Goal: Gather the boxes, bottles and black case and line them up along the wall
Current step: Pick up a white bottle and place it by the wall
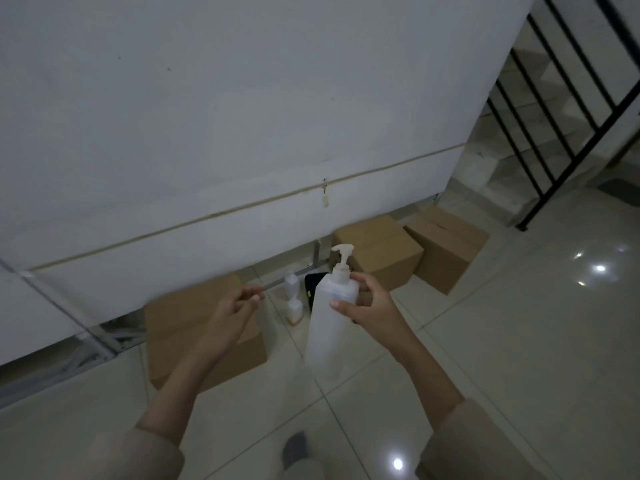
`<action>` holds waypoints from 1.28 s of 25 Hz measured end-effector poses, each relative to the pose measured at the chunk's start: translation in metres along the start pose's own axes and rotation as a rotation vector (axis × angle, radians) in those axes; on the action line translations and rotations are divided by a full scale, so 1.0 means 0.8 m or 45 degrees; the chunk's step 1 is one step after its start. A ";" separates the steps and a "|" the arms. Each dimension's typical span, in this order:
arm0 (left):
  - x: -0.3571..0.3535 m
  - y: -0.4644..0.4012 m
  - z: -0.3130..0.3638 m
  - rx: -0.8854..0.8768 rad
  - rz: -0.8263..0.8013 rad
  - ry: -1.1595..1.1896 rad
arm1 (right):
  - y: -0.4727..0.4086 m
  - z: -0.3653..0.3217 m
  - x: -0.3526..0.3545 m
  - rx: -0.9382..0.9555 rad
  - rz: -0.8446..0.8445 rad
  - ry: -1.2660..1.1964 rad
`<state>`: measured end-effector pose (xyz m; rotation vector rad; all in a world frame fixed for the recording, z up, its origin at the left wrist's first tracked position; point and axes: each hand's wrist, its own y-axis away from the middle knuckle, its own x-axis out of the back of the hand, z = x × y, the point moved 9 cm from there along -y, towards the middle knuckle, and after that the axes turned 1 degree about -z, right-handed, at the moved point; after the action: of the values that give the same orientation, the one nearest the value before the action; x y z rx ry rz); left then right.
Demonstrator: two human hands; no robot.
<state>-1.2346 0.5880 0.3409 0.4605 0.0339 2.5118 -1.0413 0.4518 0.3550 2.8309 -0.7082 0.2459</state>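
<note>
My right hand (367, 303) grips a tall white pump bottle (329, 327) near its shoulder and holds it in the air, tilted a little. My left hand (239, 306) hovers to the left of it, fingers loosely curled, holding nothing. Beneath my left hand a cardboard box (180, 327) sits on the floor by the wall. Two small white bottles (293, 299) stand between that box and a black case (313, 285), which the held bottle partly hides. Two more cardboard boxes (381, 251) (446, 247) sit along the wall to the right.
A white wall (242, 116) with a thin cord across it runs behind the objects. Metal framing (93, 344) lies at its foot on the left. A black railing (561, 133) and stairs stand at the right. Glossy tiled floor (519, 341) spreads to the right and front.
</note>
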 end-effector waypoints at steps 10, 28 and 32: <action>-0.044 -0.223 0.041 0.068 0.094 0.041 | -0.240 -0.017 0.085 -0.016 -0.011 -0.092; -0.068 -0.392 -0.123 0.507 0.456 0.026 | -0.559 0.113 -0.060 -0.092 -0.683 0.300; -0.068 -0.432 -0.227 0.592 0.471 -0.001 | -0.604 0.224 -0.121 -0.233 -0.650 0.324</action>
<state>-1.0656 0.8594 0.1101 0.7064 0.5916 2.8649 -0.8742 0.8677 0.0822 2.6249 0.0485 0.4151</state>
